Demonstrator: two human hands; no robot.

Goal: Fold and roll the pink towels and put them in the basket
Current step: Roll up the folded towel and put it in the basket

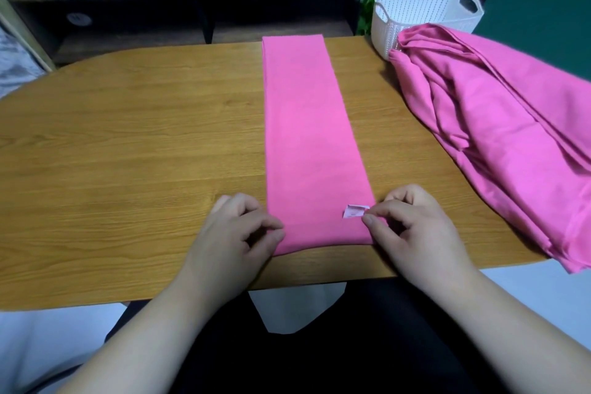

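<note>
The wooden table (pixel 128 137) carries everything. On its right side lies a loose heap of pink towels (pixel 499 125), not yet folded, which hangs partly over the near right edge. In the middle one folded towel (pixel 307 137) lies flat as a long narrow strip, running from the near edge to the far edge. The white basket (pixel 422 13) stands at the far right, touching the heap, and no towel shows in it. The left hand (pixel 236 233) holds the near left corner of the strip with the thumb on top, its grip narrow. The right hand (pixel 415 227) pinches the near right corner, just beside a small white label (pixel 355 211), its grip narrow too. The step in hand is, I think, the start of the rolling. To do it well, both hands should turn the near end over together, tight and straight across, with the label going inside. The side edges must then be kept in line toward the far end, otherwise the roll becomes a cone.
</note>
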